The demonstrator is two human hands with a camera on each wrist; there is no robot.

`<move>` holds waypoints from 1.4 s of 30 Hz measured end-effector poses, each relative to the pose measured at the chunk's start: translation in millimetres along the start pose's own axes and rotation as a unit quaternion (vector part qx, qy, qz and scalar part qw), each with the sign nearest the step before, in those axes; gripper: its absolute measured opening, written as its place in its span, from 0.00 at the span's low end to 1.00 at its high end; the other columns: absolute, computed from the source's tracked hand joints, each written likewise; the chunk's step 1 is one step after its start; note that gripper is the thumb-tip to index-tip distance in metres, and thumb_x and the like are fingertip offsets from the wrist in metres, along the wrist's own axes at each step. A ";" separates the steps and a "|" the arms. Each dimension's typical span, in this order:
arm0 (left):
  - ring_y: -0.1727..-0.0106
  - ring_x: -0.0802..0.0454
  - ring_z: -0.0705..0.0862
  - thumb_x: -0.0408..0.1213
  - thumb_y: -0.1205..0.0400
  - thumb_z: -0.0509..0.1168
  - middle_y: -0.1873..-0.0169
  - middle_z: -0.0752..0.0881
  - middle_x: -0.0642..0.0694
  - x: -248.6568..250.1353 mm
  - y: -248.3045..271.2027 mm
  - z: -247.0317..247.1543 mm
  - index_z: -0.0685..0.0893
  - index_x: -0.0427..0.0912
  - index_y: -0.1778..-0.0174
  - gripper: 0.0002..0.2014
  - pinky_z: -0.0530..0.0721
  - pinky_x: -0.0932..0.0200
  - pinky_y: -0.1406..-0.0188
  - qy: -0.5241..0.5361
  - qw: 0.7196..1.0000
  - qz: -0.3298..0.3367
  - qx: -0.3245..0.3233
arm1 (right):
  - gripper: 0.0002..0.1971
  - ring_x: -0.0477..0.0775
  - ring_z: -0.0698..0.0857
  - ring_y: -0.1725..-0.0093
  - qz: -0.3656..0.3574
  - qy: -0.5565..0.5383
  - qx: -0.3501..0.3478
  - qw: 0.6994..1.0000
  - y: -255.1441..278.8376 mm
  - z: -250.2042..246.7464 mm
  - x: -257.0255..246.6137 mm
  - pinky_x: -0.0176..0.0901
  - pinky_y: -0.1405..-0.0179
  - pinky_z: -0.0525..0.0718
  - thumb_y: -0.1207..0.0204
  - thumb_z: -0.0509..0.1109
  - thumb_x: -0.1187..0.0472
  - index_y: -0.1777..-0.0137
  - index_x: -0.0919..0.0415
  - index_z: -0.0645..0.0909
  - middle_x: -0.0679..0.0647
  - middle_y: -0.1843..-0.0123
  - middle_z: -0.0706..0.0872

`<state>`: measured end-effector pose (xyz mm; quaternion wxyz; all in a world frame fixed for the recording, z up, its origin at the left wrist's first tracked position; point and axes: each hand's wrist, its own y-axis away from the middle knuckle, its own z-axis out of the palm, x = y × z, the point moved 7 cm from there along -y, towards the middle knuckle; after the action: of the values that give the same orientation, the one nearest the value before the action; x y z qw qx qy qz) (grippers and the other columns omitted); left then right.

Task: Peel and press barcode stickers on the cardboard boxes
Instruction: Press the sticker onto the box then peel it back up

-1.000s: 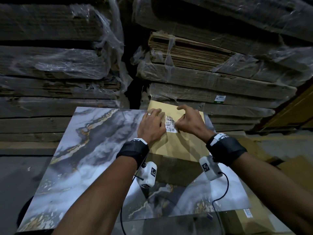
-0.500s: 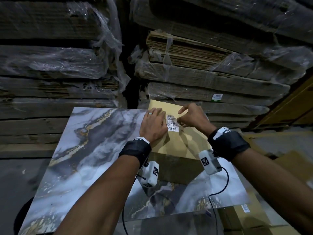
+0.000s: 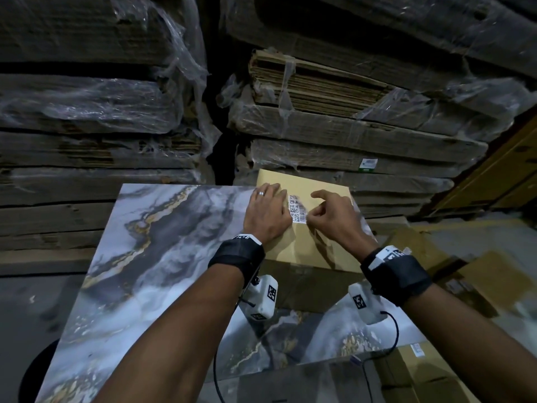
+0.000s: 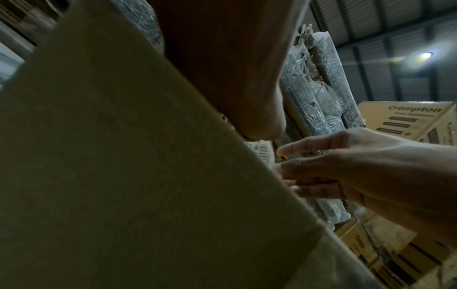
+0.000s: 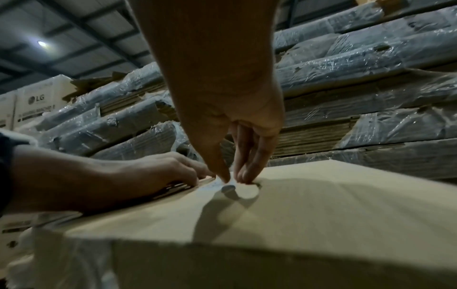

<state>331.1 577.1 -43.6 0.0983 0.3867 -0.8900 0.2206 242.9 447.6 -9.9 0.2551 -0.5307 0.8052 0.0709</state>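
A tan cardboard box [image 3: 316, 248] lies on the far right of a marble tabletop [image 3: 162, 257]. A white barcode sticker [image 3: 297, 208] sits on its top face. My left hand [image 3: 266, 212] lies flat on the box just left of the sticker, and its thumb tip touches the sticker's edge [image 4: 262, 152]. My right hand [image 3: 312, 217] is at the sticker's near right corner. Its thumb and curled fingers [image 5: 245, 176] pinch a lifted white edge of the sticker [image 5: 228, 187], while the index finger sticks out above the box.
Tall stacks of shrink-wrapped flattened cardboard [image 3: 348, 126] stand right behind the table and to the left [image 3: 87, 112]. Loose cartons [image 3: 494, 280] lie on the floor at the right. A printed Crompton box [image 4: 405, 119] and an LG box [image 5: 37, 101] stand further off.
My right hand has slid from the sticker's far end back to its near right corner, and its index finger has lifted. The left hand has stayed flat on the box.
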 end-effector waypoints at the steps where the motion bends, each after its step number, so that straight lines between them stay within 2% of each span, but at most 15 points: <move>1: 0.21 0.44 0.70 0.42 0.17 0.55 0.23 0.77 0.42 -0.1 0.3 1.2 0.80 0.43 0.26 0.23 0.61 0.47 0.20 -0.001 1.000 0.000 -0.002 | 0.26 0.40 0.87 0.68 -0.004 0.006 0.013 1.000 1.8 0.2 -1.9 0.26 0.74 0.76 0.28 0.74 0.67 0.27 0.62 0.82 0.48 0.69 0.89; 3: 0.20 0.43 0.69 0.43 0.17 0.56 0.23 0.77 0.42 -0.1 0.2 3.6 0.80 0.43 0.26 0.23 0.60 0.46 0.19 0.002 1.000 0.000 -0.005 | 0.26 0.44 0.85 0.68 0.003 0.016 0.041 0.999 1.5 -0.8 -3.2 0.29 0.74 0.71 0.28 0.72 0.68 0.28 0.62 0.83 0.52 0.68 0.89; 5: 0.20 0.43 0.69 0.43 0.16 0.57 0.22 0.76 0.42 -1.1 0.0 4.6 0.80 0.43 0.26 0.23 0.60 0.46 0.18 0.002 1.000 0.000 -0.007 | 0.25 0.52 0.85 0.66 0.006 0.032 0.057 0.998 0.3 -0.9 -5.3 0.39 0.68 0.72 0.28 0.69 0.68 0.29 0.62 0.83 0.56 0.67 0.88; 7: 0.20 0.43 0.69 0.44 0.17 0.58 0.22 0.76 0.41 -1.8 -1.0 5.5 0.79 0.43 0.26 0.23 0.60 0.46 0.18 -0.002 1.000 0.002 -0.011 | 0.25 0.57 0.85 0.65 0.002 0.037 0.054 0.998 -1.7 0.8 -6.6 0.41 0.63 0.72 0.30 0.69 0.67 0.31 0.62 0.83 0.52 0.70 0.84; 9: 0.20 0.43 0.69 0.45 0.19 0.55 0.23 0.76 0.41 -2.0 -1.6 6.5 0.80 0.42 0.26 0.26 0.61 0.45 0.18 -0.005 1.000 0.002 -0.018 | 0.26 0.55 0.85 0.65 0.011 0.029 0.039 0.999 -6.7 3.5 -3.2 0.43 0.63 0.76 0.33 0.71 0.65 0.32 0.62 0.83 0.47 0.72 0.82; 13: 0.19 0.42 0.68 0.47 0.22 0.49 0.21 0.75 0.41 -1.7 -1.2 7.4 0.79 0.42 0.24 0.31 0.62 0.43 0.17 0.001 1.000 0.000 -0.023 | 0.30 0.52 0.91 0.59 0.074 0.011 -0.008 0.997 -18.3 6.2 5.0 0.53 0.53 0.90 0.36 0.83 0.61 0.32 0.58 0.80 0.51 0.67 0.91; 15: 0.19 0.42 0.68 0.47 0.22 0.49 0.22 0.76 0.41 -1.5 -0.8 7.1 0.79 0.42 0.25 0.31 0.62 0.43 0.17 0.003 1.000 0.001 -0.022 | 0.29 0.54 0.93 0.64 0.115 -0.028 -0.032 0.992 -21.4 5.7 8.1 0.56 0.58 0.93 0.33 0.85 0.64 0.33 0.58 0.78 0.55 0.65 0.92; 18: 0.19 0.42 0.68 0.47 0.23 0.49 0.22 0.75 0.41 -1.8 -1.1 7.0 0.79 0.42 0.25 0.31 0.62 0.43 0.17 0.007 1.000 0.001 -0.026 | 0.29 0.62 0.92 0.66 0.172 -0.109 -0.050 0.978 -22.4 4.9 13.5 0.60 0.66 0.93 0.32 0.86 0.67 0.36 0.60 0.75 0.64 0.58 0.92; 20: 0.19 0.43 0.68 0.47 0.23 0.48 0.22 0.76 0.41 -1.7 -1.6 7.6 0.79 0.43 0.25 0.31 0.62 0.42 0.18 0.007 1.000 0.000 -0.024 | 0.29 0.60 0.90 0.68 0.186 -0.122 -0.046 0.974 -22.9 6.1 15.2 0.56 0.68 0.90 0.34 0.88 0.66 0.38 0.59 0.76 0.66 0.54 0.91; 25: 0.20 0.43 0.69 0.47 0.23 0.49 0.22 0.76 0.41 -2.6 -0.9 5.6 0.79 0.42 0.26 0.31 0.63 0.43 0.18 0.007 1.000 0.003 -0.019 | 0.26 0.58 0.93 0.64 0.212 -0.145 -0.036 0.966 -25.4 7.4 16.9 0.63 0.55 0.93 0.35 0.88 0.65 0.42 0.59 0.78 0.63 0.57 0.92; 29: 0.21 0.42 0.70 0.46 0.23 0.49 0.23 0.77 0.41 -2.1 -1.1 5.7 0.80 0.42 0.27 0.30 0.64 0.42 0.19 0.007 1.000 0.003 -0.017 | 0.22 0.57 0.90 0.65 0.217 -0.173 -0.050 0.959 -23.8 6.2 16.7 0.61 0.51 0.92 0.30 0.86 0.67 0.42 0.60 0.77 0.63 0.60 0.92; 32: 0.22 0.41 0.70 0.45 0.22 0.50 0.24 0.78 0.40 -1.8 -1.1 5.3 0.81 0.41 0.28 0.29 0.64 0.42 0.20 0.019 1.000 0.004 -0.013 | 0.17 0.57 0.94 0.62 0.185 -0.131 -0.020 0.974 -24.1 -2.1 14.2 0.60 0.55 0.94 0.30 0.84 0.66 0.46 0.60 0.81 0.61 0.59 0.93; 36: 0.23 0.42 0.71 0.43 0.20 0.53 0.26 0.79 0.41 -2.9 -0.8 4.3 0.83 0.41 0.30 0.25 0.64 0.45 0.21 0.043 0.999 0.005 0.004 | 0.10 0.41 0.88 0.67 0.073 -0.018 0.052 0.996 -23.8 -24.8 0.4 0.38 0.66 0.86 0.30 0.82 0.62 0.50 0.57 0.87 0.47 0.65 0.90; 40: 0.21 0.43 0.70 0.40 0.23 0.54 0.25 0.79 0.42 -3.4 1.2 -1.3 0.79 0.39 0.25 0.29 0.61 0.47 0.19 0.096 0.995 -0.004 0.016 | 0.25 0.45 0.90 0.56 0.012 -0.059 -0.049 0.997 -23.8 -6.4 -5.7 0.36 0.59 0.87 0.29 0.84 0.58 0.33 0.56 0.82 0.50 0.54 0.91; 42: 0.21 0.43 0.70 0.39 0.24 0.55 0.25 0.79 0.41 -2.9 2.4 -4.2 0.79 0.38 0.24 0.30 0.60 0.49 0.19 0.104 0.994 -0.003 0.024 | 0.30 0.44 0.89 0.58 -0.020 -0.055 -0.059 0.997 -26.3 4.7 -10.1 0.30 0.62 0.83 0.30 0.85 0.60 0.29 0.57 0.80 0.49 0.56 0.91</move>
<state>331.3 582.4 -41.6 0.1820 0.3663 -0.8682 0.2809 271.1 446.5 -4.9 0.2683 -0.5561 0.7736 0.1422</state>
